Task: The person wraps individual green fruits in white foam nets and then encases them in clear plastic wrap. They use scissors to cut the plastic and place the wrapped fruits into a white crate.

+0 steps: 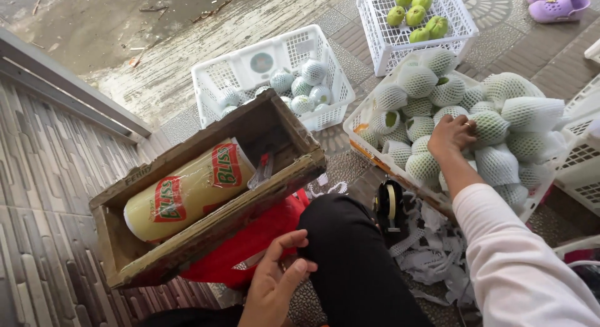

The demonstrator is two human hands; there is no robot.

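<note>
Fingers of the right hand (pixel 451 134) curl loosely onto a foam-netted fruit (pixel 422 166) atop the heaped basket (pixel 369 153); best lifted gently, while the left hand (pixel 273 283) rests open, empty.

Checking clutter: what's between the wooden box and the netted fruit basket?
Head view: tape dispenser between wooden box and fruit basket; the person's dark-clad knee nearer the camera.

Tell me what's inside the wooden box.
The wooden box holds a large yellowish roll of plastic film with red labels and a small red-handled tool. Whatever lies beneath the roll is hidden.
</note>
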